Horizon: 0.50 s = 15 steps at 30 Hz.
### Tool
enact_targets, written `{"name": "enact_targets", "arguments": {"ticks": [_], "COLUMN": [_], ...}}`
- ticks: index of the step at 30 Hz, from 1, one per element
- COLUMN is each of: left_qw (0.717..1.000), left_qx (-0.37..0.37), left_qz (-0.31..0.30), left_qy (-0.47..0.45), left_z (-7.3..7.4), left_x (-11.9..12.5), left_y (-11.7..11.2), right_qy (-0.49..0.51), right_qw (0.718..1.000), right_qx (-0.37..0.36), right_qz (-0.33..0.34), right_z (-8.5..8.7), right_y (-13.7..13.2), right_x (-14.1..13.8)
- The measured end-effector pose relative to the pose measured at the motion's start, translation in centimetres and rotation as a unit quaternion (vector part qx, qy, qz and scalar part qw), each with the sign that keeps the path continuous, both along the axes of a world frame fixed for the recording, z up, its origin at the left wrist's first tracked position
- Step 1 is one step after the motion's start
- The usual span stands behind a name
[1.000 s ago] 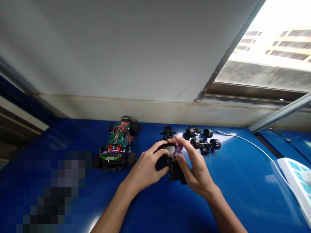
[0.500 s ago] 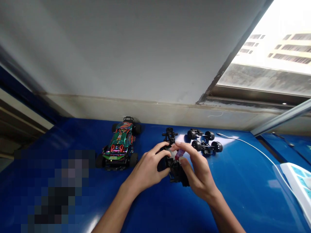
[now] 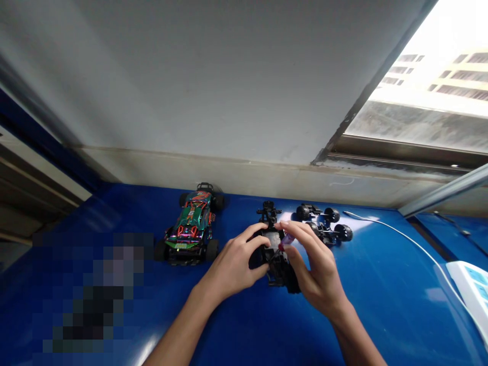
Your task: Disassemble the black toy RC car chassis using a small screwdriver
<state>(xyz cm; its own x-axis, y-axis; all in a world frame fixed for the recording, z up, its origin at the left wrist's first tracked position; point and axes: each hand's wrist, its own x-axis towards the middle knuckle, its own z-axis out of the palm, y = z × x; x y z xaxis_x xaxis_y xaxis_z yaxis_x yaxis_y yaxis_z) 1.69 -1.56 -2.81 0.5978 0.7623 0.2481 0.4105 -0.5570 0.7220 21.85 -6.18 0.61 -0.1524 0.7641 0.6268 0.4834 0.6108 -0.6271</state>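
A black toy car chassis [image 3: 280, 272] lies lengthwise on the blue table, with a pale flat section in its middle. My left hand [image 3: 238, 262] grips its left side, fingers curled over the edge. Between the thumb and fingers of my right hand [image 3: 314, 262] is a small screwdriver [image 3: 287, 240] with a translucent purple handle. It slants down to the left, its thin shaft pointing into the chassis; whether the tip touches a screw is too small to tell.
A finished-looking green and orange toy car [image 3: 192, 223] stands to the left. Black wheel-and-axle assemblies [image 3: 331, 234] lie at the right, near a white cable [image 3: 404, 236] and a white power strip [image 3: 470, 290]. A wall [image 3: 229, 168] bounds the back; a pixelated patch covers the lower left.
My right hand has drawn slightly right and the screwdriver leans over more, exposing its shaft and more of the chassis's pale middle. My left hand keeps its hold. The whole view has shifted a little.
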Motion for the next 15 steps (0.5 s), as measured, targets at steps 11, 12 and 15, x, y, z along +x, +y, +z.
{"name": "enact_targets", "arguments": {"ticks": [11,12,15], "left_qw": [1.0,1.0,1.0], "left_qx": [-0.008,-0.007,-0.003], "left_qz": [-0.001,0.0,0.0], "left_qy": [0.006,0.004,-0.001], "left_z": [-0.1,-0.09,-0.05], "left_x": [-0.07,-0.04,0.04], "left_y": [0.07,0.08,0.1], "right_qy": [0.035,0.026,-0.002], "right_qw": [0.999,0.999,1.0], "right_qx": [0.017,0.016,-0.002], "right_qz": [-0.022,-0.026,-0.007], "right_z": [-0.19,-0.14,0.09], "right_y": [0.2,0.19,0.0], "right_x": [-0.04,0.01,0.37]}}
